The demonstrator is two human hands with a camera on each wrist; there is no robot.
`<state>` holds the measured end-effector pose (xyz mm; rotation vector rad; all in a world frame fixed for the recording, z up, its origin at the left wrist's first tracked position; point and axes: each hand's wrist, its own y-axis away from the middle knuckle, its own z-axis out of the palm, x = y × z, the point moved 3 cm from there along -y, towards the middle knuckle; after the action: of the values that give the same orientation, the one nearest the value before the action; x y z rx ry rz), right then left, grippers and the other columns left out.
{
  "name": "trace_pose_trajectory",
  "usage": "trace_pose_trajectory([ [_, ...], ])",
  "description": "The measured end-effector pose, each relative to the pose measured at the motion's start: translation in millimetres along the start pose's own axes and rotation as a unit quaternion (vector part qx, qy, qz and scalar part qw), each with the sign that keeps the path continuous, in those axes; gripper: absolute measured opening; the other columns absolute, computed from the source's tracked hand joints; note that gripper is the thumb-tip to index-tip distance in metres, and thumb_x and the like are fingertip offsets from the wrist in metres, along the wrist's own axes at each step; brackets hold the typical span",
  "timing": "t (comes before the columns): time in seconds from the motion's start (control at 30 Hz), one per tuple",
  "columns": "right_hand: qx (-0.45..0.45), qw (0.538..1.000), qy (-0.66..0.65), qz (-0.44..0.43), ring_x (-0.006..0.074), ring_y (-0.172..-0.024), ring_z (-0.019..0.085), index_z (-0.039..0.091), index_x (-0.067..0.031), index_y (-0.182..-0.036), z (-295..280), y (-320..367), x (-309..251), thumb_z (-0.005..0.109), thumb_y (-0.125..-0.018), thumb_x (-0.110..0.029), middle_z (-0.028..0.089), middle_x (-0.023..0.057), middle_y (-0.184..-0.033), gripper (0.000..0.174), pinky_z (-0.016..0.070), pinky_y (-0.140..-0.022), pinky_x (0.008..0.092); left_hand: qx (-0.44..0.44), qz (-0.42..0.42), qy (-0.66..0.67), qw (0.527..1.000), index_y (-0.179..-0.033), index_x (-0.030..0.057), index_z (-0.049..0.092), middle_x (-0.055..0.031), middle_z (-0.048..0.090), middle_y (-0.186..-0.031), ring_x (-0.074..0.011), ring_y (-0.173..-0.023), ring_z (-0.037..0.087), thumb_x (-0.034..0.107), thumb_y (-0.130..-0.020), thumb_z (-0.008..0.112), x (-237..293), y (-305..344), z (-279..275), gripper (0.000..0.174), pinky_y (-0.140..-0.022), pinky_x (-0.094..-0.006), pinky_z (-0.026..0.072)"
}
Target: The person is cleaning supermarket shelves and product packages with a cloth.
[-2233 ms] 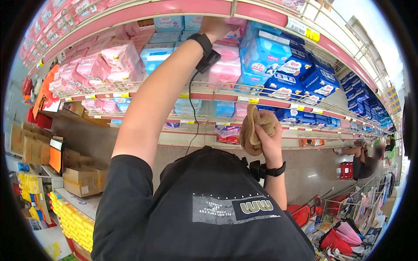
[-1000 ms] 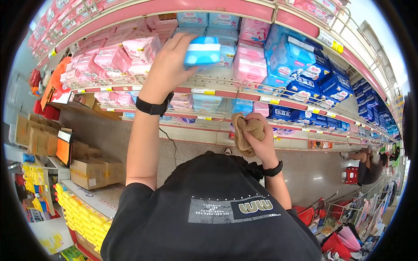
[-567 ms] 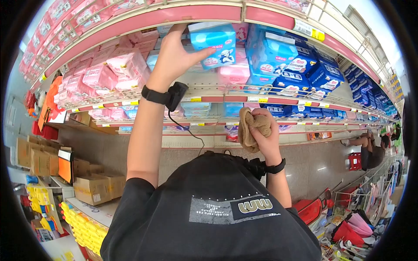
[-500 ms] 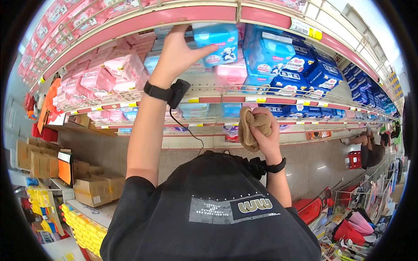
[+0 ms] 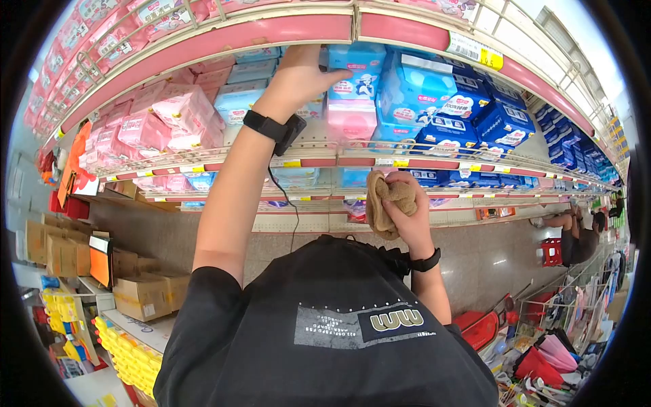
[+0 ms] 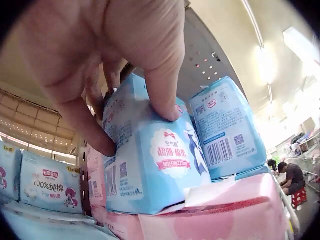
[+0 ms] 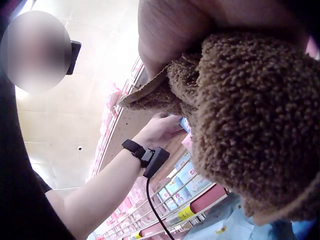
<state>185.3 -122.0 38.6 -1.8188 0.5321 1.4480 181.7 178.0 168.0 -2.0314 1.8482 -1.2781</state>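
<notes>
My left hand [image 5: 302, 80] reaches into the shelf and grips a light blue pack of sanitary pads [image 5: 359, 76]. In the left wrist view the thumb presses on the pack's printed front, and the fingers bend round its side. That pack stands on top of a pink pack [image 5: 351, 121], with another blue pack [image 6: 227, 127] close at its right. Lower down, in front of the shelf, my right hand [image 5: 415, 218] holds a folded brown terry cloth [image 5: 388, 207], thumb across it. The cloth's thick pile fills much of the right wrist view.
A wire rail [image 5: 305, 150] runs along the shelf's front edge, and a pink shelf lip [image 5: 237, 34] hangs above. Pink packs [image 5: 183, 108] stand left, dark blue packs [image 5: 505, 125] right. Cardboard boxes [image 5: 146, 298] lie behind left; a person [image 5: 580, 237] sits far right.
My left hand came forward off the shelf with a blue pack, turned it print side out, then moved it right and back in onto the pink pack. The right hand kept holding the cloth.
</notes>
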Motion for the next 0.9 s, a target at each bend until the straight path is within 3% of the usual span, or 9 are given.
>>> trace_pose_trajectory([
  [0.13, -0.010, 1.000, 0.007, -0.005, 0.0192, -0.109, 0.060, 0.062, -0.0033, -0.112, 1.7, -4.5, 6.2, 0.071, -0.080, 0.001, 0.063, 0.0064, -0.111, 0.034, 0.0452, -0.099, 0.0323, 0.010, -0.003, 0.036, 0.999, -0.138, 0.0034, 0.055, -0.0225, 0.065, -0.129, -0.0427, -0.119, 0.061, 0.027, -0.078, 0.085, -4.7, 1.3, 11.7, 0.071, -0.098, -0.0481, 0.0522],
  [0.23, -0.027, 1.000, -0.003, 0.013, 0.0196, -0.109, 0.061, 0.062, -0.0032, -0.112, 8.6, -7.8, 7.5, 0.071, -0.080, 0.001, 0.063, 0.0066, -0.111, 0.034, 0.0454, -0.099, 0.0325, 0.096, 0.075, -0.057, 0.991, -0.142, 0.0037, 0.051, -0.0243, 0.061, -0.133, -0.0452, -0.122, 0.057, 0.024, -0.081, 0.082, -3.0, 11.9, 15.9, 0.071, -0.099, -0.0497, 0.0511],
  [0.53, -0.072, 0.997, 0.005, 0.000, 0.0188, -0.107, 0.061, 0.062, -0.0024, -0.113, 37.7, -14.3, 6.2, 0.071, -0.080, 0.001, 0.064, 0.0068, -0.111, 0.034, 0.0461, -0.098, 0.0317, 0.082, 0.066, 0.045, 0.993, -0.144, 0.0018, 0.044, -0.0268, 0.051, -0.136, -0.0457, -0.124, 0.053, 0.012, -0.085, 0.073, 28.9, 58.0, -2.9, 0.066, -0.106, -0.0458, 0.0459],
  [0.6, -0.080, 0.997, 0.006, 0.016, 0.0187, -0.107, 0.061, 0.062, -0.0023, -0.113, 45.4, -13.2, 3.9, 0.071, -0.080, 0.000, 0.064, 0.0069, -0.111, 0.034, 0.0460, -0.098, 0.0314, 0.052, 0.040, 0.070, 0.995, -0.142, 0.0030, 0.047, -0.0245, 0.049, -0.136, -0.0443, -0.128, 0.051, 0.009, -0.086, 0.072, 36.1, 79.2, -14.1, 0.062, -0.107, -0.0451, 0.0451],
  [0.83, -0.070, 0.997, 0.003, 0.023, 0.0174, -0.108, 0.061, 0.062, -0.0019, -0.115, 83.9, -10.2, -0.3, 0.071, -0.081, -0.002, 0.065, 0.0069, -0.112, 0.035, 0.0458, -0.098, 0.0316, -0.020, -0.027, 0.079, 0.996, -0.132, 0.0053, 0.056, -0.0210, 0.052, -0.133, -0.0425, -0.118, 0.058, 0.009, -0.087, 0.072, 28.5, 157.4, -46.8, 0.048, -0.101, -0.0460, 0.0492],
  [0.9, -0.043, 0.999, 0.000, 0.032, 0.0178, -0.108, 0.061, 0.061, -0.0019, -0.116, 100.4, -9.5, 5.2, 0.070, -0.082, -0.001, 0.065, 0.0072, -0.112, 0.036, 0.0458, -0.099, 0.0317, -0.030, -0.093, 0.077, 0.992, -0.131, 0.0008, 0.056, -0.0234, 0.057, -0.125, -0.0436, -0.114, 0.060, 0.017, -0.093, 0.069, 27.0, 177.8, -51.7, 0.044, -0.099, -0.0461, 0.0494],
])
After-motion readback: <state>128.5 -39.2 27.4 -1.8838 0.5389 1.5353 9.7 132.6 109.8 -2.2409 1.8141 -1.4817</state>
